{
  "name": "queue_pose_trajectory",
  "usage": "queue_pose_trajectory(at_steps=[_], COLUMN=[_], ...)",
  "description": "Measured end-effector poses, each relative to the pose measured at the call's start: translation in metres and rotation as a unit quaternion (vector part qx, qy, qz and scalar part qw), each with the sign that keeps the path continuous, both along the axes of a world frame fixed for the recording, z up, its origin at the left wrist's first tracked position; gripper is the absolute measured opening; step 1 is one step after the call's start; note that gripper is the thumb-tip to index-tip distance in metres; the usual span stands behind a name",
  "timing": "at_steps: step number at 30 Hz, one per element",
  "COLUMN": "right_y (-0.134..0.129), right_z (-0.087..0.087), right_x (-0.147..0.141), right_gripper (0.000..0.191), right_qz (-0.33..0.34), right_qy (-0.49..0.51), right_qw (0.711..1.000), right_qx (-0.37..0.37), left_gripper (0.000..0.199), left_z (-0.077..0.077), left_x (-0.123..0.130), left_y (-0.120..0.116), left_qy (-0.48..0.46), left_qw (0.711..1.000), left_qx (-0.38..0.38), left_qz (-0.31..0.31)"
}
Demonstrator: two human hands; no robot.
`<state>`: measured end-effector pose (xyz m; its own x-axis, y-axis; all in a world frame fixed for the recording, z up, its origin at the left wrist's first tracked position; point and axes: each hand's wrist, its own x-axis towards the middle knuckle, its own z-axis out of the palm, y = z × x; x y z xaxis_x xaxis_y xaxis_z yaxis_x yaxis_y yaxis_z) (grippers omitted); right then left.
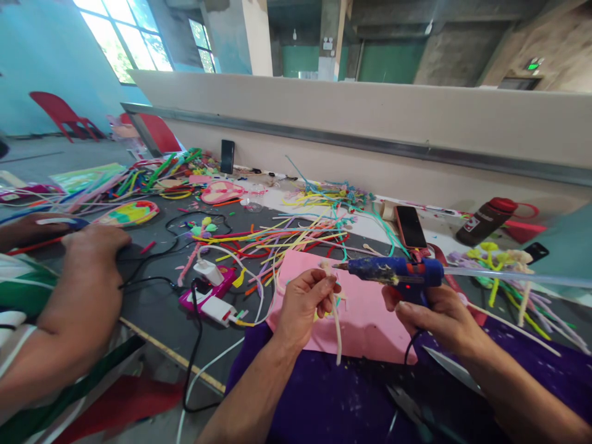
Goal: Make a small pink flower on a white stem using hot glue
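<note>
My left hand (305,302) pinches a cream pipe cleaner (338,333), its long end hanging down and a small fluffy pale tip showing above the fingers. In my right hand (439,314) is a blue glue gun (398,271) with a red light lit on its body. A long clear glue stick (513,275) sticks out of its back. The gun's nozzle points left and sits close to the pale tip; whether they touch I cannot tell. Beneath both hands lies a pink sheet (365,333), partly covering a purple cloth (296,401).
Loose pipe cleaners (296,237) spread across the dark table. A magenta power strip (210,296) with plugs and cords sits left of the pink sheet. A co-worker's arm (87,290) reaches in at left. A phone (410,228) and a dark bottle (485,221) stand at back right.
</note>
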<state>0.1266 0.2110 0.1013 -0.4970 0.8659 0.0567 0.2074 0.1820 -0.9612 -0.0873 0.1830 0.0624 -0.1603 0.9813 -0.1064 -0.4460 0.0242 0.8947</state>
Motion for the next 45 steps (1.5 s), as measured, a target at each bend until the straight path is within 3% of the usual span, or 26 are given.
queue_pose_trajectory(at_steps=[8,16,29,37,45], right_y=[-0.001,-0.006,-0.007,-0.012,-0.011], right_z=[-0.002,0.000,0.004,0.002,0.002], right_x=[0.006,0.012,0.009,0.006,0.005], right_gripper=[0.024,0.025,0.022,0.027,0.028], right_qz=[0.028,0.067,0.043,-0.033,-0.043], right_qy=[0.013,0.013,-0.006,0.004,-0.009], right_qw=[1.000,0.998,0.999,0.999,0.999], right_qx=[-0.006,-0.007,0.013,0.002,0.004], left_gripper=[0.018,0.018,0.018,0.017,0.013], left_z=[-0.002,-0.006,-0.001,0.000,0.001], left_x=[0.002,0.000,0.005,0.005,0.006], left_y=[-0.003,-0.005,-0.008,-0.008,-0.008], left_qy=[0.014,0.030,0.127,0.131,0.122], left_qw=[1.000,0.997,0.988,0.987,0.988], left_qx=[0.019,0.063,0.077,0.074,0.078], left_qz=[-0.008,0.028,0.053,0.053,0.062])
